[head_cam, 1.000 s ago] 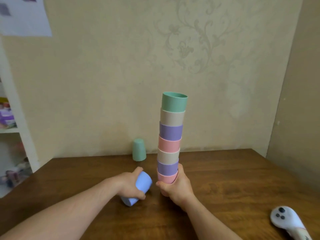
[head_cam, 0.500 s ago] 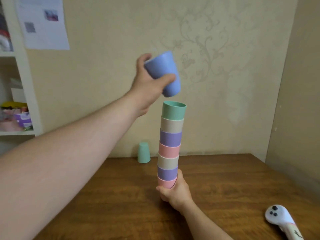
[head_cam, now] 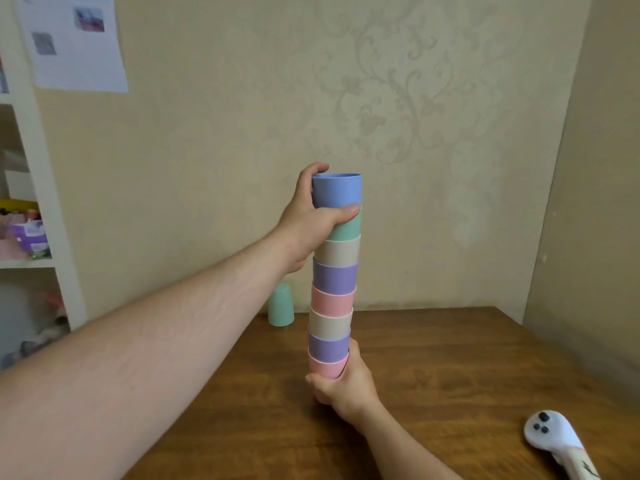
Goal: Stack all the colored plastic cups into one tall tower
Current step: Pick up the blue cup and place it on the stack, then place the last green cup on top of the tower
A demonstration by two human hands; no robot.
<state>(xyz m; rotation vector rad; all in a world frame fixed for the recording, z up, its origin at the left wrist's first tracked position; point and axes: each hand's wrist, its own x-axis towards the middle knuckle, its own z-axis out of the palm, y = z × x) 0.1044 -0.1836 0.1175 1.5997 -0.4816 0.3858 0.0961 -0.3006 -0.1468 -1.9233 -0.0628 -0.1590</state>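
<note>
A tall tower of several nested cups point(head_cam: 333, 292) stands on the wooden table point(head_cam: 433, 375), in pink, purple, beige and green. A blue cup point(head_cam: 337, 190) sits upright in the tower's top. My left hand point(head_cam: 308, 220) is wrapped around the blue cup and the green cup under it, thumb across the front. My right hand point(head_cam: 346, 386) grips the pink cup at the tower's base. One green cup point(head_cam: 280, 310) stands upside down on the table behind the tower, to its left, near the wall.
A white controller point(head_cam: 554, 441) lies at the table's front right. The wall runs close behind the table and another wall closes the right side. White shelves point(head_cam: 41, 188) with small items stand to the left, beyond the table's edge.
My left hand lifted the blue cup from the table, turned it upright above the tower and lowered it into the top green cup. My right hand kept holding the base.
</note>
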